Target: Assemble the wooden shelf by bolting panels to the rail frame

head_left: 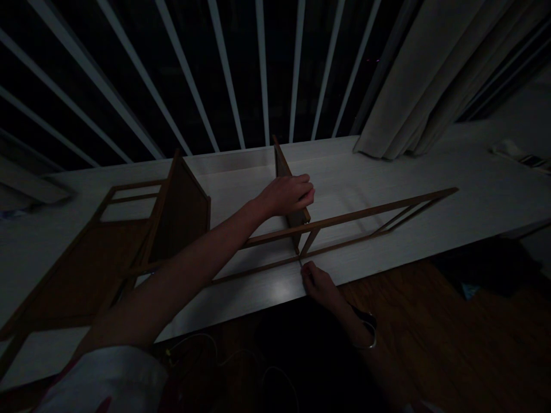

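A dark wooden shelf frame (344, 221) lies on its side on a white table (387, 172). My left hand (287, 194) is closed over the top edge of an upright wooden divider panel (282, 166) in the middle of the frame. My right hand (317, 282) sits at the table's near edge, fingers pinched on a thin tool or fastener I cannot make out, its tip touching the frame's lower rail under the divider. A second upright panel (181, 212) stands to the left.
White slanted bars (224, 69) front a dark window behind the table. A beige curtain (413, 80) hangs at the back right. Small items (520, 155) lie on the far right. Dark wood floor (430, 344) and cables (224, 358) are below the table edge.
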`<state>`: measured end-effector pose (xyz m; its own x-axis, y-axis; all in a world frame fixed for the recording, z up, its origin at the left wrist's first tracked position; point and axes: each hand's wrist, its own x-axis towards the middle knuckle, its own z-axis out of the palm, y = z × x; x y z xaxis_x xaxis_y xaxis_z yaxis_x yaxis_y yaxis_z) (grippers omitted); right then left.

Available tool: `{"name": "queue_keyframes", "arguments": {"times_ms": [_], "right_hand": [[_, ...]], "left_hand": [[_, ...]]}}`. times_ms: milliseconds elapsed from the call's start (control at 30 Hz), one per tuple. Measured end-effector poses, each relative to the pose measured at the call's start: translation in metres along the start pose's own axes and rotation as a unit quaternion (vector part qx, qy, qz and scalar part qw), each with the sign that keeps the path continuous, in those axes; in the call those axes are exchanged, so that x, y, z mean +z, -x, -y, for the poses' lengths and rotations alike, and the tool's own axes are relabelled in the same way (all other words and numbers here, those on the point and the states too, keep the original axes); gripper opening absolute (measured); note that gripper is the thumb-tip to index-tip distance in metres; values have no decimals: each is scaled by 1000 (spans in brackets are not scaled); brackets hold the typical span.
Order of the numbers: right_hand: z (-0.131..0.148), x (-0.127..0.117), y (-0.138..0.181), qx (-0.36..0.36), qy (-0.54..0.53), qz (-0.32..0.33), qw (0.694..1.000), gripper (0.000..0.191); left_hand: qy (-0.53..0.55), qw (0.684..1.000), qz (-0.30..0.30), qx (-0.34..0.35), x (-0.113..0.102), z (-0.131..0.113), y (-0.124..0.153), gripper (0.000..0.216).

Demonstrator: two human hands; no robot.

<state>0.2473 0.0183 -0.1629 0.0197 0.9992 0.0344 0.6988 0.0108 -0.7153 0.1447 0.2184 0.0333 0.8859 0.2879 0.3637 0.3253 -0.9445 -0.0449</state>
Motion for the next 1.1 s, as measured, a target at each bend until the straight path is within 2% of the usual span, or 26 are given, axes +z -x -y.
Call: {"name": "queue_keyframes", "arguments": {"times_ms": [433, 667, 867, 1100], "right_hand": [[3, 1, 2, -18, 43, 7, 999, 14], [-1, 14, 4, -35, 178, 10, 983, 20], [0, 24, 4, -22, 264, 19, 964, 26], [1, 28, 3, 13, 249, 5, 968, 27]], "left_hand": [[-6, 1000, 6, 1, -1, -1, 0, 33], [4, 1000, 0, -2, 0, 0, 0, 32], [-5, 1000, -9, 9, 2, 1, 0, 32], [-6, 1000, -20, 12, 4, 2, 1, 30]]}}
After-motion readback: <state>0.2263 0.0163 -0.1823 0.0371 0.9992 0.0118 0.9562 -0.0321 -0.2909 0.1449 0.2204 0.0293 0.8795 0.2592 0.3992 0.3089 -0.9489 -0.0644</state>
